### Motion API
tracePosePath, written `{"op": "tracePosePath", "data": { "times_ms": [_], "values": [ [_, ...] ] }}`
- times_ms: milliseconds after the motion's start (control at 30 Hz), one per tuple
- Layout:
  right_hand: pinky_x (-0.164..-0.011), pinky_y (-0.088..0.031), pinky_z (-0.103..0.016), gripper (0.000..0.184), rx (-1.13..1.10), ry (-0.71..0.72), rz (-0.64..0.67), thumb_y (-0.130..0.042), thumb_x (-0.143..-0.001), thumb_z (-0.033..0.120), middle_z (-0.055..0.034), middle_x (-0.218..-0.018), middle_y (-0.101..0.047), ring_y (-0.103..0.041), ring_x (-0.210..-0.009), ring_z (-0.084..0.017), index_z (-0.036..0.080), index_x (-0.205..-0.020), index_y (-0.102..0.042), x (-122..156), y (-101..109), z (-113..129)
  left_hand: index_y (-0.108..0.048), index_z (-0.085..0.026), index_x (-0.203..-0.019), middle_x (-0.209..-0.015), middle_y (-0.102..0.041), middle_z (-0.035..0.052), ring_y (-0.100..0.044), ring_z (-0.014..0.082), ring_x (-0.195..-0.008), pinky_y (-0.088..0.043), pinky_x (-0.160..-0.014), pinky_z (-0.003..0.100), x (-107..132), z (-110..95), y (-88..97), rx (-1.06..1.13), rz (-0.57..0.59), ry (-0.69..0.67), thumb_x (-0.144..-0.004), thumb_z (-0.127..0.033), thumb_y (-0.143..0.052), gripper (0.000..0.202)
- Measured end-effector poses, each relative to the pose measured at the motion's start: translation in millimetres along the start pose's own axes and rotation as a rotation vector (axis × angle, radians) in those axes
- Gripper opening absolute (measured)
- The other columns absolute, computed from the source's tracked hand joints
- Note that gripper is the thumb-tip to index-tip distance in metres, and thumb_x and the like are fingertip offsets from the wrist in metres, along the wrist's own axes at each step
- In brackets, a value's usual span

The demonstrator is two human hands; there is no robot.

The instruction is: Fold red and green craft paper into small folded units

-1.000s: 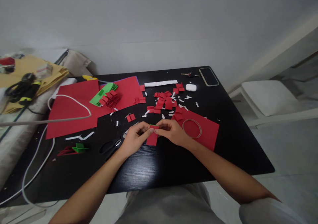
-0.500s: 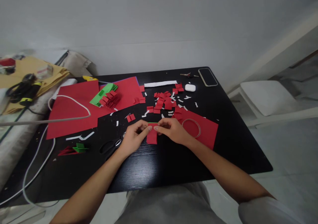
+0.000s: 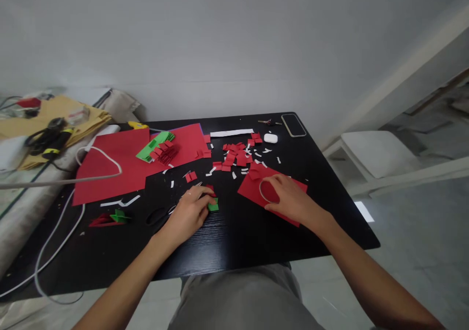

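Note:
My left hand (image 3: 192, 212) rests on the black table (image 3: 227, 242) with its fingers curled round a small folded piece of green and red paper (image 3: 212, 204). My right hand (image 3: 287, 199) lies further right on a red paper sheet (image 3: 252, 188), fingers bent over a thin ring-shaped band (image 3: 264, 192) that sits on the sheet. Whether the fingers pinch the band is hidden. A heap of small red paper pieces (image 3: 236, 155) lies behind both hands.
Large red sheets (image 3: 110, 166) with a green folded stack (image 3: 156, 145) lie at the left, crossed by a white cable (image 3: 95, 176). Black scissors (image 3: 159, 216) sit by my left hand. Phone (image 3: 293, 125), white earbud case (image 3: 270, 138) and keys at the back right. White scraps are scattered about.
Both hands were together folding a red piece. Now they are apart: the left stays with the small folded paper, and the right has moved right onto the red sheet and ring. The view shifted right.

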State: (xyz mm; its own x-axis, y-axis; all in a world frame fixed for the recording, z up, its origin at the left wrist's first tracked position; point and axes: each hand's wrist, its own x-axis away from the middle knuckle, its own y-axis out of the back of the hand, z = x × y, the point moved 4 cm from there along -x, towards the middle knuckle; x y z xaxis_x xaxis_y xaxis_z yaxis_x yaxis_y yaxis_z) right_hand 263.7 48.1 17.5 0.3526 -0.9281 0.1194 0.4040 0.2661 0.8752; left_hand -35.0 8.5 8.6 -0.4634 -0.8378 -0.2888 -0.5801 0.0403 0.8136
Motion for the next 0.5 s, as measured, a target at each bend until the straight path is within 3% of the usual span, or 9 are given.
{"op": "tracePosePath", "data": {
  "times_ms": [267, 367, 500],
  "values": [
    [-0.115, -0.047, -0.053, 0.055, -0.009, 0.006, -0.04, -0.073, -0.085, 0.026, -0.0146, -0.143, -0.057, -0.054, -0.137, -0.035, 0.025, -0.138, -0.058, -1, -13, -7, -0.067, -0.02, -0.098, -0.112, -0.07, 0.0085, -0.068, 0.0244, -0.106, -0.057, -0.095, 0.046, 27, 4, 10.8, -0.06, -0.027, 0.109, -0.092, -0.006, -0.049, 0.024],
    [-0.111, -0.049, -0.054, 0.056, 0.033, 0.021, -0.085, -0.07, -0.085, 0.026, -0.0148, -0.139, -0.061, -0.057, -0.131, -0.036, 0.024, -0.14, -0.057, -7, -7, -12, -0.068, -0.02, -0.1, -0.109, -0.071, 0.008, -0.069, 0.0232, -0.104, -0.059, -0.094, 0.043, 31, -3, 6.7, -0.054, -0.043, 0.117, -0.096, -0.011, -0.051, 0.02],
    [-0.106, -0.051, -0.055, 0.055, 0.08, -0.051, -0.246, -0.067, -0.086, 0.03, -0.017, -0.137, -0.064, -0.058, -0.128, -0.039, 0.021, -0.14, -0.057, -26, 12, -40, -0.071, -0.021, -0.109, -0.119, -0.07, 0.0093, -0.068, 0.0253, -0.113, -0.058, -0.101, 0.046, 36, -7, -6.2, -0.095, -0.071, 0.104, -0.099, -0.016, -0.053, 0.021]
  ]
}}
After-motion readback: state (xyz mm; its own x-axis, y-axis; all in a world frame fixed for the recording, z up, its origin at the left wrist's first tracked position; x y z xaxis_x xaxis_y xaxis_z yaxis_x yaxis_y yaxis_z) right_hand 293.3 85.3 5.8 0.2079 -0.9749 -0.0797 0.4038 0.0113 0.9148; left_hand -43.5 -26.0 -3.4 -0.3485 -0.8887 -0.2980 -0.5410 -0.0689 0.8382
